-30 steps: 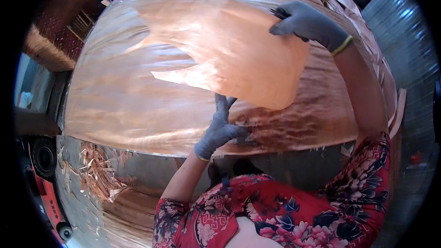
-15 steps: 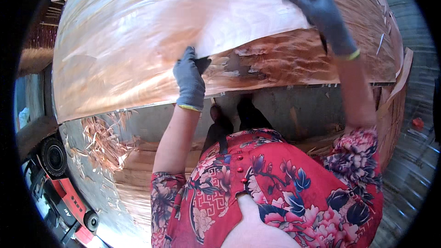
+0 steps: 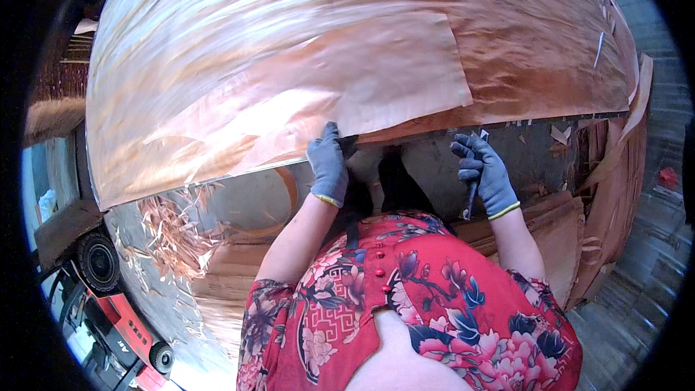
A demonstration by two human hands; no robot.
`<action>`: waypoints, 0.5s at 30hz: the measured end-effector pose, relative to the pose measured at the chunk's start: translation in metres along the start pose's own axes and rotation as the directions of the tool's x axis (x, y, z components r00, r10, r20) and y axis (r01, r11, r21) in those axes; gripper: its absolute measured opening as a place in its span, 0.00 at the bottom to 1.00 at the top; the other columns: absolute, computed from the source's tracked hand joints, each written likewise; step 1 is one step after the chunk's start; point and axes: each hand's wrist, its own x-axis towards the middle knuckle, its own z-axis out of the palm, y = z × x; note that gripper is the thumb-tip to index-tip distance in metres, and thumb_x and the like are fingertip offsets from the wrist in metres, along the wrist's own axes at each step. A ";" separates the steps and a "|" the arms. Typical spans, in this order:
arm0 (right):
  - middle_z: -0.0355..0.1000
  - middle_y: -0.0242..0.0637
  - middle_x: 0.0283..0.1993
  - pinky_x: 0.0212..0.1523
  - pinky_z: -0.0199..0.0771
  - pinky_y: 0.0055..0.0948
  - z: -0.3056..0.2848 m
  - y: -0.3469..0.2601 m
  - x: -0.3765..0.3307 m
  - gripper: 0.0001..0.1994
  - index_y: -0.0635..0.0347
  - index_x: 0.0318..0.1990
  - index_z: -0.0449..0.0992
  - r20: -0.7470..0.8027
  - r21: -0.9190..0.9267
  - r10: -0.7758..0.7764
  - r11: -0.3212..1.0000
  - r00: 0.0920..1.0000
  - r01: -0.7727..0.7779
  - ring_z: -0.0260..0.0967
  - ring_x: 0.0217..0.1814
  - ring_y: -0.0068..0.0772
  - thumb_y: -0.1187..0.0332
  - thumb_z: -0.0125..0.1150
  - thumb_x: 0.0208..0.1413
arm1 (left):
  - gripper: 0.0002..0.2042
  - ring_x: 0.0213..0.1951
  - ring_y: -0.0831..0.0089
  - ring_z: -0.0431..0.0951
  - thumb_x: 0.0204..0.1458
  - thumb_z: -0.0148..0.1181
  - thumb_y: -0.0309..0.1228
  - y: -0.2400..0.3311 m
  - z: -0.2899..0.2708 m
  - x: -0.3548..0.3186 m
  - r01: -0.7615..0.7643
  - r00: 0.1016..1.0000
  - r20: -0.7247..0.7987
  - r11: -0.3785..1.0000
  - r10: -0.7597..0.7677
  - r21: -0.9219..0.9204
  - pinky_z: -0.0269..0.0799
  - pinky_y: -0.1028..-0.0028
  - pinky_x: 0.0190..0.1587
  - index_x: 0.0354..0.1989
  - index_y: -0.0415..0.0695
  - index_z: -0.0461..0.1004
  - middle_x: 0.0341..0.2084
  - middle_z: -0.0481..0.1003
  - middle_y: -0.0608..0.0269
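A pale piece of wood veneer (image 3: 405, 72) lies across a broad sheet of brown, grained veneer (image 3: 521, 51), its near edge close to the sheet's front edge. My left hand (image 3: 329, 166), in a grey glove with a yellow cuff, pinches the veneer piece's near edge, fingers on top and thumb below. In a matching glove, my right hand (image 3: 483, 174) is off the veneer, just in front of the sheet's edge. Its fingers are curled around a slim dark-handled knife (image 3: 470, 203); a small pale tip shows above the fingers.
A heap of veneer scraps (image 3: 174, 239) lies on the floor at left. Farther left stands a red and black wheeled vehicle (image 3: 123, 318). Veneer sheets with ragged strips (image 3: 615, 174) hang down at right. A small red object (image 3: 667, 177) lies at far right.
My right hand has let go of the veneer piece's far right corner and come back toward me. The piece now lies flat, nearer the front edge. My left hand has moved nearer and slightly right.
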 end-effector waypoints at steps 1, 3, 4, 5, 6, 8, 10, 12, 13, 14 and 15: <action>0.73 0.41 0.41 0.18 0.55 0.14 -0.004 0.000 -0.003 0.15 0.61 0.45 0.71 0.033 0.110 0.017 0.994 0.999 -0.021 0.50 0.16 0.10 0.58 0.51 0.61 | 0.14 0.25 0.64 0.78 0.55 0.56 0.37 0.003 0.002 -0.006 0.047 0.999 0.010 0.998 -0.047 -0.033 0.79 0.68 0.25 0.28 0.37 0.70 0.26 0.75 0.53; 0.73 0.42 0.41 0.18 0.56 0.14 -0.005 0.003 -0.013 0.15 0.62 0.45 0.70 0.036 0.239 0.074 0.968 0.997 -0.080 0.50 0.17 0.10 0.58 0.49 0.62 | 0.14 0.25 0.64 0.78 0.55 0.56 0.37 0.015 0.009 -0.020 0.138 0.990 0.031 0.985 -0.135 -0.101 0.79 0.68 0.25 0.28 0.37 0.70 0.26 0.75 0.53; 0.73 0.42 0.42 0.19 0.56 0.14 -0.003 0.005 -0.017 0.16 0.62 0.45 0.70 0.050 0.293 0.105 0.949 0.993 -0.115 0.50 0.17 0.10 0.58 0.49 0.62 | 0.15 0.23 0.66 0.77 0.55 0.56 0.38 0.016 0.010 -0.023 0.123 0.992 0.005 0.987 -0.123 -0.103 0.78 0.69 0.23 0.27 0.36 0.71 0.25 0.74 0.54; 0.73 0.42 0.41 0.19 0.57 0.14 -0.002 0.008 -0.021 0.17 0.61 0.45 0.70 0.001 0.254 0.128 0.959 0.992 -0.124 0.51 0.18 0.11 0.56 0.48 0.62 | 0.15 0.21 0.68 0.76 0.56 0.56 0.38 0.015 0.013 -0.023 0.103 0.994 -0.017 0.989 -0.106 -0.104 0.77 0.70 0.21 0.27 0.36 0.71 0.24 0.74 0.56; 0.73 0.39 0.41 0.19 0.56 0.15 -0.001 0.011 -0.025 0.17 0.61 0.46 0.70 0.012 0.196 0.139 0.971 0.990 -0.139 0.50 0.18 0.11 0.56 0.50 0.61 | 0.16 0.20 0.69 0.75 0.56 0.56 0.39 0.015 0.014 -0.022 0.083 0.995 -0.041 0.991 -0.088 -0.106 0.75 0.71 0.19 0.26 0.36 0.72 0.22 0.74 0.57; 0.73 0.36 0.39 0.19 0.55 0.15 0.018 0.011 -0.038 0.17 0.60 0.47 0.70 -0.007 -0.180 0.009 0.984 1.000 -0.011 0.49 0.17 0.12 0.56 0.52 0.60 | 0.15 0.21 0.67 0.78 0.55 0.57 0.40 0.013 0.007 -0.017 0.160 0.987 -0.011 0.987 -0.161 -0.029 0.75 0.72 0.18 0.27 0.40 0.68 0.23 0.73 0.58; 0.73 0.32 0.37 0.21 0.58 0.16 0.038 -0.005 -0.028 0.13 0.60 0.48 0.71 0.061 -0.413 -0.232 0.879 0.971 0.236 0.55 0.20 0.11 0.64 0.56 0.58 | 0.15 0.21 0.66 0.79 0.54 0.58 0.41 0.021 0.010 -0.023 0.197 0.980 0.021 0.974 -0.196 -0.107 0.74 0.72 0.17 0.30 0.40 0.68 0.23 0.74 0.58; 0.73 0.32 0.37 0.23 0.60 0.16 0.041 -0.022 0.009 0.12 0.60 0.48 0.71 0.239 -0.573 -0.442 0.654 0.864 0.493 0.59 0.22 0.12 0.68 0.57 0.57 | 0.18 0.21 0.66 0.79 0.55 0.57 0.43 0.033 0.007 -0.032 0.290 0.948 0.144 0.956 -0.283 -0.035 0.74 0.72 0.18 0.29 0.37 0.71 0.23 0.76 0.56; 0.73 0.31 0.37 0.27 0.64 0.15 0.059 -0.033 0.022 0.13 0.63 0.47 0.72 0.299 -0.603 -0.483 0.573 0.823 0.555 0.63 0.29 0.11 0.72 0.58 0.55 | 0.19 0.20 0.66 0.79 0.55 0.57 0.44 0.035 -0.001 -0.034 0.328 0.929 0.184 0.945 -0.322 -0.001 0.74 0.73 0.19 0.29 0.36 0.72 0.22 0.77 0.55; 0.73 0.35 0.37 0.31 0.69 0.20 0.076 -0.045 0.033 0.15 0.64 0.48 0.71 0.302 -0.763 -0.528 0.365 0.794 0.534 0.68 0.33 0.19 0.72 0.60 0.52 | 0.19 0.21 0.67 0.79 0.54 0.57 0.44 0.033 -0.008 -0.034 0.358 0.888 0.260 0.925 -0.379 0.123 0.74 0.72 0.19 0.29 0.36 0.73 0.22 0.77 0.56; 0.73 0.40 0.41 0.36 0.73 0.31 0.072 -0.060 0.063 0.21 0.60 0.52 0.70 0.595 -0.751 -0.632 -0.215 0.497 0.624 0.74 0.38 0.33 0.70 0.63 0.48 | 0.19 0.21 0.67 0.79 0.54 0.57 0.45 0.030 -0.012 -0.031 0.375 0.830 0.337 0.892 -0.444 0.252 0.73 0.72 0.19 0.29 0.37 0.74 0.21 0.77 0.56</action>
